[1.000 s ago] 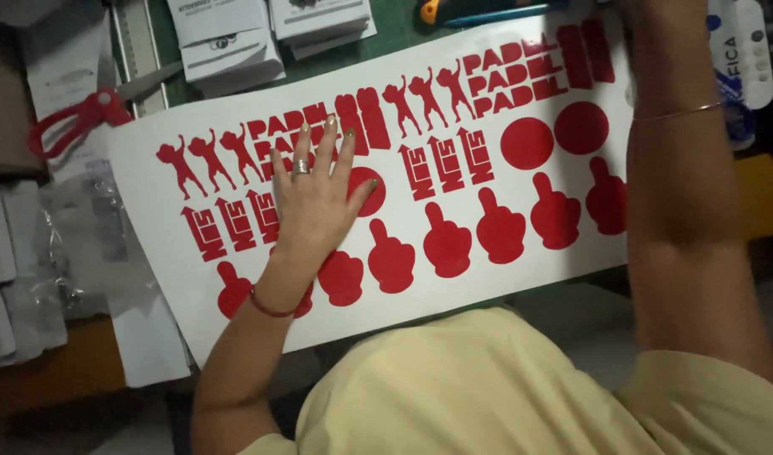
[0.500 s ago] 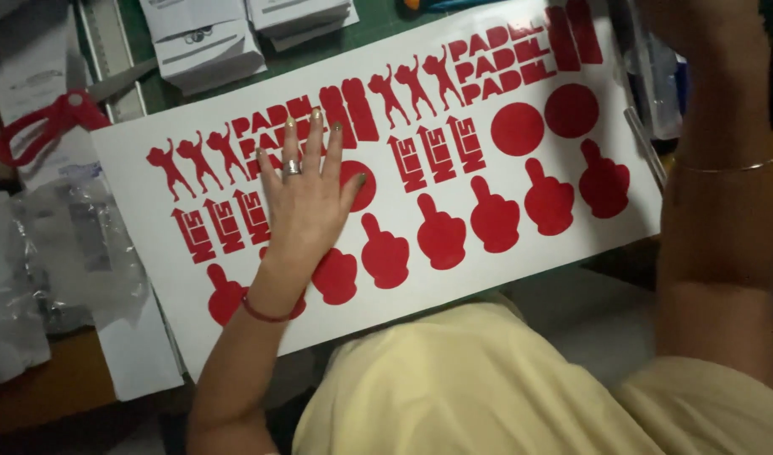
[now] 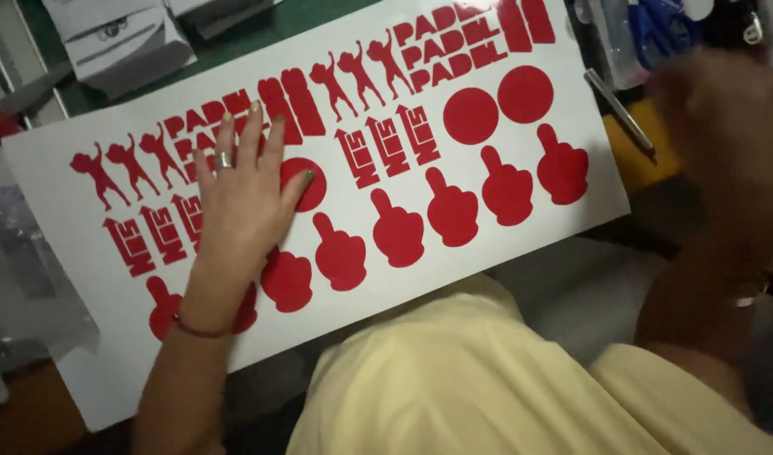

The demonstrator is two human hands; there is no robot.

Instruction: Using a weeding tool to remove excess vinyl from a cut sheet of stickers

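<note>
Red vinyl cutouts all over a white backing sheet [image 3: 504, 244], that's what's on the bench here. The sheet lies tilted, running from about 8 o'clock up to 2 o'clock across the view, with its near edge right against the person's yellow shirt [image 3: 454, 379].

Left hand [image 3: 243, 198] is open and flat, fingers spread, palm pressing down on the left half of the sheet. The thumb tip sits on a red round decal [image 3: 312, 187], and the fingertips reach up toward the red lettering at 12 o'clock from the hand. There's a ring on one finger and a red cord bracelet [image 3: 197, 329] at the wrist. Right hand [image 3: 723, 126] is up at the 2 o'clock corner, off the sheet edge, near a slim metal tool [image 3: 620, 103] that lies just past the sheet's right end. It's badly motion-blurred, so I honestly can't tell if it's open or gripping anything.

If it were me, I'd keep that left palm flat and the weight even, since a sheet like this slides and curls easily on a smooth mat. Press on the bare white parts or the middle of a decal, not on the edges, or you risk lifting a corner. The row of hand-shaped decals [image 3: 454, 211] along the near edge and the two red circles [image 3: 497, 105] at 1 o'clock look untouched.

Green cutting mat [image 3: 260, 34] shows behind, with grey boxes [image 3: 121, 42] at 11 o'clock.
</note>
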